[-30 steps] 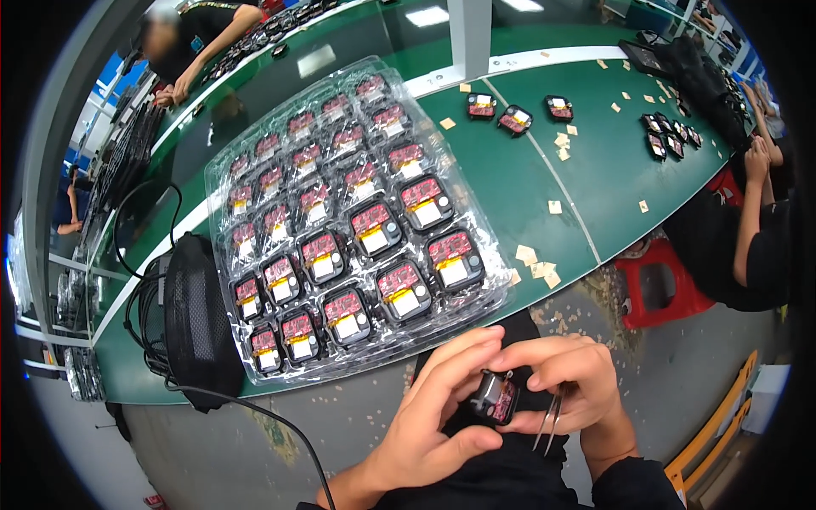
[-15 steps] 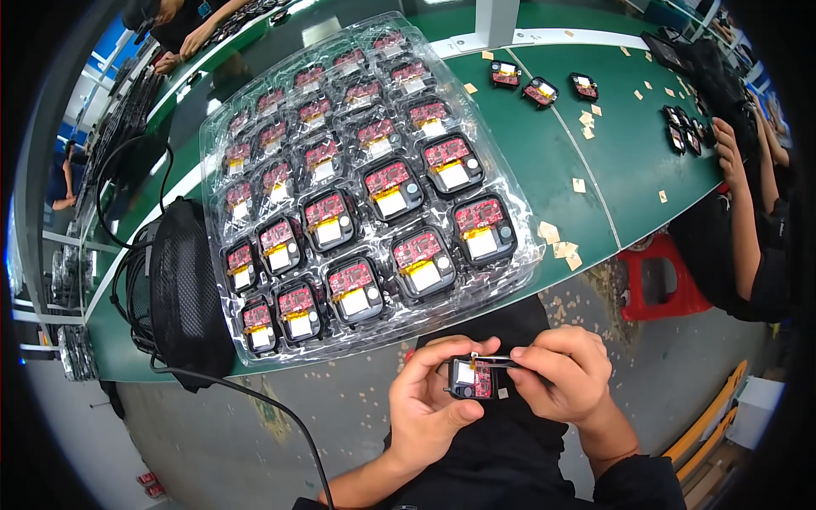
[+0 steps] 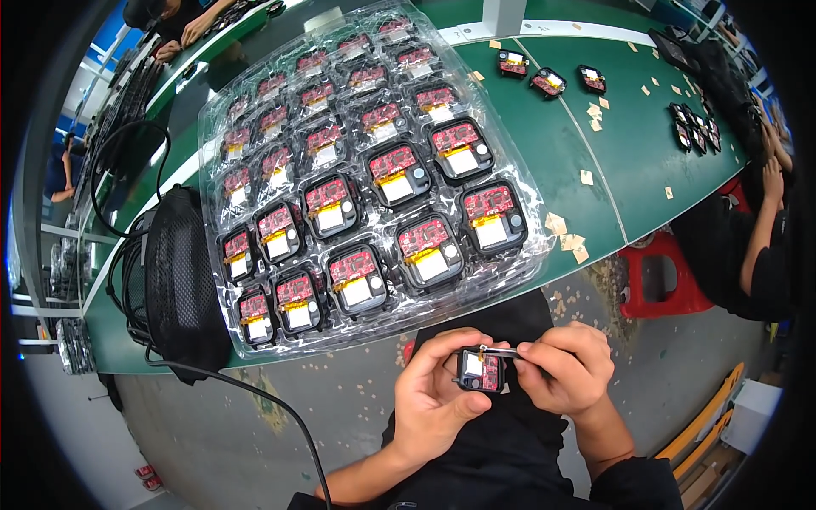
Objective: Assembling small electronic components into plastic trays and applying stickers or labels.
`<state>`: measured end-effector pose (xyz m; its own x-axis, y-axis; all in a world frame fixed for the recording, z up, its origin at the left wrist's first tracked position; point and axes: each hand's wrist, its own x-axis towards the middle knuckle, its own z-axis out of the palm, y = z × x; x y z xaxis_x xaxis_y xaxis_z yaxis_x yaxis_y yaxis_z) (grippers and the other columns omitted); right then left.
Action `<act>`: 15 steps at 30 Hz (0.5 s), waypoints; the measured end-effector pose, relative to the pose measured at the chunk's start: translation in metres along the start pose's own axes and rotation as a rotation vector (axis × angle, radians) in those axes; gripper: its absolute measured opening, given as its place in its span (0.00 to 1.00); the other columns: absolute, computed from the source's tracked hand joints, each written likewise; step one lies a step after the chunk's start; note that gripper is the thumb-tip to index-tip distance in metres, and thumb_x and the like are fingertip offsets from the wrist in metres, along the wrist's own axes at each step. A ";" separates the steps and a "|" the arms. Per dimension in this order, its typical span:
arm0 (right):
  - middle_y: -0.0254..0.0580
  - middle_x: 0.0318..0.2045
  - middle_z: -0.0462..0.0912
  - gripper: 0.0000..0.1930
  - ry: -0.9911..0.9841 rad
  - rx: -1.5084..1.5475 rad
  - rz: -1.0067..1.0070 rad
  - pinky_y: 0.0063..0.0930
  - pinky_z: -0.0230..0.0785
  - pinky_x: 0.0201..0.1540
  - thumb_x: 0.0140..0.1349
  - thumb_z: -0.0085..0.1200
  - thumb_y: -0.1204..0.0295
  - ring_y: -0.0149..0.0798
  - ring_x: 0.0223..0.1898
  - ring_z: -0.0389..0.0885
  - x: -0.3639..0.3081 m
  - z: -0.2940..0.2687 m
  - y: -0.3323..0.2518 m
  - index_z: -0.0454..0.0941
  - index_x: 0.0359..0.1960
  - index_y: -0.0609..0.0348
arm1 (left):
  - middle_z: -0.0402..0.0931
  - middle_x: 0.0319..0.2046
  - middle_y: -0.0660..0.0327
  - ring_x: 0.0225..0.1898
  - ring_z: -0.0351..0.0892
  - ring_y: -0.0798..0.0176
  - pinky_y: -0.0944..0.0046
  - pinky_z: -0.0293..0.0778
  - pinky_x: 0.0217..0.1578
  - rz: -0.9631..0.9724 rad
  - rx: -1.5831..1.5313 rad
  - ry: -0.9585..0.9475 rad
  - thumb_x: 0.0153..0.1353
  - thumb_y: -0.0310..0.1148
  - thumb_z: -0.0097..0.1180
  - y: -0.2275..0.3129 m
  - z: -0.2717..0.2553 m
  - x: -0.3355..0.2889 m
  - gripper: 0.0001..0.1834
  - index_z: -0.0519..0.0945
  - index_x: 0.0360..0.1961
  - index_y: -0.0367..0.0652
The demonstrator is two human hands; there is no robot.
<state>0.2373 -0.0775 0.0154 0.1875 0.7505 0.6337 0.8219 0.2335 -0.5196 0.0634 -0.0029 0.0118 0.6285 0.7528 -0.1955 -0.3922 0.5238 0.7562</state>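
My left hand (image 3: 429,408) grips a small square watch case (image 3: 489,374) by its edges, above my lap. Inside the black frame lie a red circuit board, a white battery and a dark round part. Pinched in my right hand (image 3: 568,370) are thin tweezers (image 3: 501,352), whose tip touches or nearly touches a small pale connector at the case's upper edge. Beyond my hands, a clear plastic tray (image 3: 534,242) overhangs the table's near edge. Many similar open watch cases (image 3: 353,276) sit in its pockets.
A black mesh bag (image 3: 178,280) with cables stands left of the tray. Loose watch cases (image 3: 592,79) and yellowish paper bits (image 3: 586,178) lie on the green table (image 3: 544,144). At right, a co-worker's arm (image 3: 759,221) reaches beside a red stool (image 3: 654,293). Another person works at far left.
The watch case has shifted slightly right and tilted in my left hand. My right hand keeps its pinch on the tweezers at the case's upper edge. The co-worker's arm at right has moved.
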 end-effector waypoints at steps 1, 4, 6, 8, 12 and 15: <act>0.36 0.30 0.80 0.17 -0.001 0.001 0.000 0.26 0.66 0.21 0.43 0.72 0.79 0.33 0.20 0.75 0.000 0.000 0.000 0.87 0.38 0.59 | 0.74 0.56 0.48 0.60 0.79 0.45 0.47 0.81 0.58 -0.001 0.010 0.000 0.54 0.44 0.78 0.000 -0.001 0.000 0.41 0.71 0.61 0.33; 0.36 0.30 0.80 0.16 0.003 0.000 0.001 0.26 0.66 0.21 0.43 0.72 0.79 0.34 0.19 0.75 0.000 0.001 0.001 0.87 0.38 0.59 | 0.73 0.56 0.48 0.60 0.79 0.45 0.47 0.81 0.58 -0.007 0.011 0.000 0.54 0.44 0.77 -0.001 -0.002 -0.001 0.41 0.71 0.61 0.32; 0.37 0.30 0.80 0.16 -0.008 -0.007 -0.005 0.26 0.66 0.21 0.44 0.72 0.79 0.34 0.19 0.75 0.000 0.000 0.000 0.87 0.38 0.60 | 0.73 0.56 0.49 0.60 0.79 0.45 0.47 0.82 0.58 -0.007 0.015 -0.004 0.54 0.44 0.77 -0.003 -0.003 -0.001 0.41 0.71 0.61 0.32; 0.37 0.29 0.80 0.15 -0.009 -0.003 -0.004 0.26 0.66 0.21 0.44 0.72 0.79 0.34 0.19 0.75 -0.001 0.002 0.001 0.87 0.37 0.60 | 0.73 0.56 0.49 0.60 0.79 0.45 0.48 0.82 0.58 -0.009 0.020 -0.008 0.54 0.44 0.77 -0.003 -0.003 -0.001 0.41 0.71 0.61 0.32; 0.38 0.30 0.80 0.14 -0.029 0.025 0.062 0.26 0.69 0.22 0.46 0.72 0.80 0.35 0.21 0.78 -0.002 0.003 -0.003 0.87 0.36 0.60 | 0.72 0.57 0.49 0.59 0.80 0.45 0.48 0.81 0.58 -0.016 0.024 0.020 0.54 0.44 0.77 -0.002 -0.002 -0.001 0.41 0.72 0.61 0.32; 0.39 0.30 0.81 0.12 -0.019 0.125 0.208 0.27 0.71 0.23 0.48 0.72 0.80 0.35 0.22 0.79 -0.006 0.005 -0.009 0.87 0.36 0.60 | 0.70 0.59 0.49 0.58 0.80 0.44 0.47 0.80 0.59 0.006 0.043 0.036 0.53 0.44 0.78 -0.001 -0.001 0.001 0.40 0.73 0.60 0.32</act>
<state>0.2262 -0.0806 0.0132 0.3345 0.8015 0.4957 0.6935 0.1468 -0.7054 0.0638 -0.0026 0.0107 0.6014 0.7701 -0.2127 -0.3661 0.5023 0.7834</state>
